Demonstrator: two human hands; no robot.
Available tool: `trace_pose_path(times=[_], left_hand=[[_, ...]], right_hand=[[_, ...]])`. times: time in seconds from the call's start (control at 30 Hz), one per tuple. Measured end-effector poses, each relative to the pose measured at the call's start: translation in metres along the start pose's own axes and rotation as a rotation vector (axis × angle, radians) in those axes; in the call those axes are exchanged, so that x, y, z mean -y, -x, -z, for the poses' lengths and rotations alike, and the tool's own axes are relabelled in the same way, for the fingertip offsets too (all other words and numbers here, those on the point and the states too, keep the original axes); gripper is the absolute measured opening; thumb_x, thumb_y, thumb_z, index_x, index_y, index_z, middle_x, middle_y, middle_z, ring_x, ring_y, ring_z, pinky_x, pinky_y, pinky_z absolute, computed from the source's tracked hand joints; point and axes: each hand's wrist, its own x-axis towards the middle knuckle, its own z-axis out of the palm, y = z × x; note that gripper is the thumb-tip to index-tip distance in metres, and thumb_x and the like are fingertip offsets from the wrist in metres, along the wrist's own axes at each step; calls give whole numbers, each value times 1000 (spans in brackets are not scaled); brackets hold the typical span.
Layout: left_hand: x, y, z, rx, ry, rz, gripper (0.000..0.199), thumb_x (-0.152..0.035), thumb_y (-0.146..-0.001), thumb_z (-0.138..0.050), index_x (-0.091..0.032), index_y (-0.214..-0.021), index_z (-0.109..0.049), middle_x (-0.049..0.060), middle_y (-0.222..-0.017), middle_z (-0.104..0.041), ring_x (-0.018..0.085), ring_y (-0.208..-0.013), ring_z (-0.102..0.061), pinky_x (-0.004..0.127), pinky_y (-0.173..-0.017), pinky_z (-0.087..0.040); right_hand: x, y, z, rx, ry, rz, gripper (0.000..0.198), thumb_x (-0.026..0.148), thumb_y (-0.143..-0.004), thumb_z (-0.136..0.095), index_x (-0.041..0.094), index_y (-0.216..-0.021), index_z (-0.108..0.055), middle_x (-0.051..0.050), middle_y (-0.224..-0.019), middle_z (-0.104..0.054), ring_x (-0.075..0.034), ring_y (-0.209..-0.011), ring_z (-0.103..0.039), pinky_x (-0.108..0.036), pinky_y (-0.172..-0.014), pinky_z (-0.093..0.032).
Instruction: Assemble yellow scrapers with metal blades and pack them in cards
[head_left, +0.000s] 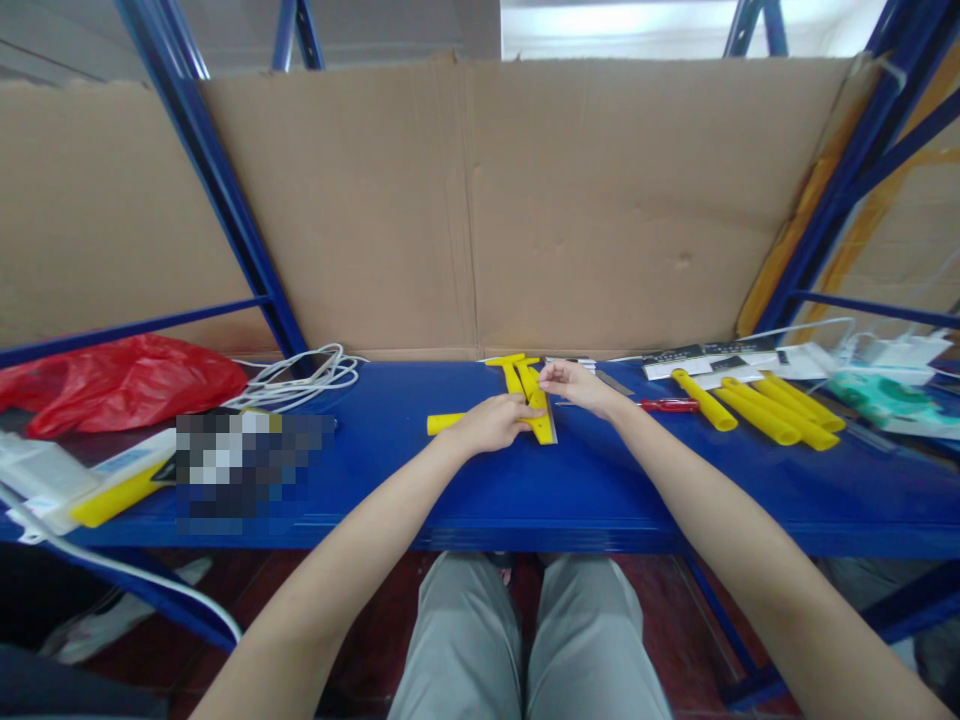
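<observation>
My left hand (pixel 495 422) is closed around a yellow scraper (pixel 543 428), a plastic piece with a thin metal blade along its right edge. A yellow tubular handle (pixel 445 424) sticks out to the left, behind that hand. My right hand (pixel 571 386) is beside the upper end of the blade, fingers pinched together; whatever they hold is too small to make out. Just beyond my hands lie yellow T-shaped scraper pieces (pixel 511 372), partly covered. A screwdriver with a red handle (pixel 670 405) lies right of my right hand, its shaft pointing left behind the wrist.
Several loose yellow handles (pixel 761 412) lie at the right, near printed cards (pixel 712 362) and a green plastic bundle (pixel 885 398). At the left are a coiled white cable (pixel 319 375), a red plastic bag (pixel 142 385) and a pixelated patch. Cardboard (pixel 480 210) backs the blue bench (pixel 360 490).
</observation>
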Motion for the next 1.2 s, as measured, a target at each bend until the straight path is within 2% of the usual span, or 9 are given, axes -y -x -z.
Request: trace_pose_path(times=[0.1,0.23,0.33,0.5,0.7,0.9,1.03,1.2], left_hand=[[1,0,-1,-2,8,9,35,-19,-87,-53,-20,-120,-62,8,-97,-64,20,-94,-61,30,-85,-46],[2,0,-2,-5,29,12,33,-20,-87,-53,-20,-119,-63,9,-99,-64,20,-93,-61,30,-85,-46],[1,0,-2,2,38,4,33,-19,-87,-53,-20,-119,-63,9,-100,-64,19,-93,-61,30,-85,-46],[-2,0,0,19,31,20,34,-18,-87,-54,-18,-119,-63,10,-101,-64,21,-97,-61,31,-87,-45],[1,1,-3,-2,36,6,33,-19,-86,-54,-19,-118,-63,10,-100,-65,21,-96,-62,31,-86,-47],[2,1,-3,-15,39,-5,34,-20,-87,-53,-19,-119,-63,10,-103,-66,21,-100,-61,33,-90,-45],[-1,2,1,-5,29,-6,35,-18,-87,-53,-17,-121,-62,11,-108,-65,22,-103,-60,33,-91,-45],[-1,2,2,-9,29,-6,36,-18,-87,-53,-17,-122,-61,12,-108,-65,22,-102,-60,33,-91,-46]], right_hand=[[-6,-3,9,-72,222,-33,7,12,-75,-54,18,-76,-51,0,-78,-61,-11,-72,-57,-25,-73,-46],[-21,0,33,-173,744,-178,15,3,-75,-50,16,-79,-57,-8,-87,-66,-16,-80,-60,-25,-76,-44],[-34,4,48,-172,901,-304,20,4,-76,-49,16,-87,-61,-9,-92,-68,-16,-84,-62,-22,-73,-44],[-43,0,52,-134,988,-354,24,7,-79,-49,14,-98,-63,-10,-96,-69,-16,-87,-63,-21,-73,-44],[-41,-10,48,-87,1042,-295,25,6,-82,-46,13,-98,-65,-12,-98,-68,-19,-93,-62,-24,-78,-43],[-43,-19,53,-49,1168,-180,32,10,-86,-43,16,-104,-68,-14,-111,-64,-21,-102,-59,-26,-87,-42],[-44,-23,52,6,1181,-222,40,7,-83,-43,16,-114,-67,-14,-116,-62,-21,-108,-58,-25,-91,-41],[-41,-24,49,40,1169,-262,41,6,-81,-45,16,-113,-68,-13,-116,-63,-21,-109,-58,-25,-92,-41]])
